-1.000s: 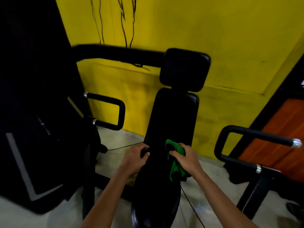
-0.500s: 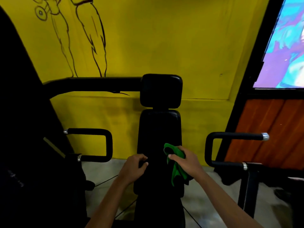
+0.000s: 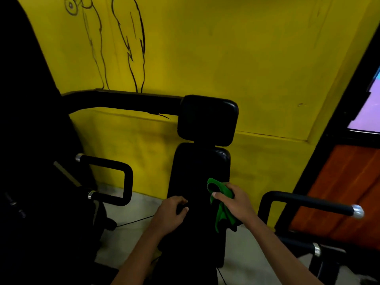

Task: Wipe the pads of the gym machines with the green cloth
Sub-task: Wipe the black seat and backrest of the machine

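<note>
Long back pad (image 3: 200, 182), below the head pad (image 3: 207, 120): my right hand (image 3: 236, 204) grips the green cloth (image 3: 221, 210) against its right edge; my left hand (image 3: 170, 212) clasps its left edge. Handle loops (image 3: 125, 182) flank both sides, well apart.

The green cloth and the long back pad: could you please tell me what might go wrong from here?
1. The green cloth is bunched in the right hand and partly dangling, so it may touch only a narrow strip of the long back pad.
2. The head pad sits higher up and could be missed.
3. The left hand grips the pad's edge, leaving that spot unwiped.
</note>
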Action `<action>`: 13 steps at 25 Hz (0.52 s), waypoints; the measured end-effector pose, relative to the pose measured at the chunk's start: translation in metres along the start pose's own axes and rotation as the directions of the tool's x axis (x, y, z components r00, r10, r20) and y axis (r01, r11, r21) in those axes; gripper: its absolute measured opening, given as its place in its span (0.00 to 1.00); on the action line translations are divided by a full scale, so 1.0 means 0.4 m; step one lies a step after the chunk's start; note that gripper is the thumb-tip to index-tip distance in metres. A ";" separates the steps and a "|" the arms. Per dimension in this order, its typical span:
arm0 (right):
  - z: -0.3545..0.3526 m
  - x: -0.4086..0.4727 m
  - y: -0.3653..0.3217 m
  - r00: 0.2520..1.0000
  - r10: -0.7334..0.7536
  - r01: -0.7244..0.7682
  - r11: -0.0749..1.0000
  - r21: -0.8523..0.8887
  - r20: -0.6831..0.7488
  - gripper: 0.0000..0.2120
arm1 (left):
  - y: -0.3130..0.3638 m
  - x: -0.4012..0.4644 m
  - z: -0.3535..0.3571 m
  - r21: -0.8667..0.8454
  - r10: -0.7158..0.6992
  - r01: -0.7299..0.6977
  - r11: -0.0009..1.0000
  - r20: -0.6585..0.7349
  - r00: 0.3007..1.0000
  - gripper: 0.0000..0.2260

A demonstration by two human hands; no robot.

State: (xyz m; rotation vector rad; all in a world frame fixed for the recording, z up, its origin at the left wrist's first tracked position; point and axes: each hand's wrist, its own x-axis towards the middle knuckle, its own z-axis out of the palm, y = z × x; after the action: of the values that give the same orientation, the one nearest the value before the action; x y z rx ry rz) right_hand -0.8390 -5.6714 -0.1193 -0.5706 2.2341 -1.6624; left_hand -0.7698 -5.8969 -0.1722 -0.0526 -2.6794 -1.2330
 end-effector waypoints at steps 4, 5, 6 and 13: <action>-0.040 0.046 0.021 0.997 -0.018 0.017 1.000 0.010 0.081 0.09 | 0.032 -0.001 0.028 0.029 -0.050 0.052 0.998 -0.091 0.995 0.11; -0.046 0.050 0.025 0.995 -0.022 0.021 1.000 0.013 0.098 0.09 | 0.040 -0.001 0.033 0.031 -0.054 0.058 0.998 -0.107 0.993 0.11; -0.051 0.049 0.024 0.993 -0.031 0.029 0.999 0.014 0.115 0.09 | 0.049 -0.001 0.038 0.034 -0.058 0.063 0.997 -0.124 0.991 0.11; -0.079 0.041 -0.003 0.982 -0.072 0.068 0.997 0.032 0.174 0.10 | 0.115 -0.012 0.046 0.056 -0.091 0.101 0.993 -0.166 0.982 0.12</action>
State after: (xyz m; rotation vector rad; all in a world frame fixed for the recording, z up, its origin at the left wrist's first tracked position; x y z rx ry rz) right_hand -0.8677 -5.6529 -0.1090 -0.7656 2.0869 -1.6046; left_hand -0.7630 -5.8527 -0.1502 0.1811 -2.6031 -1.1240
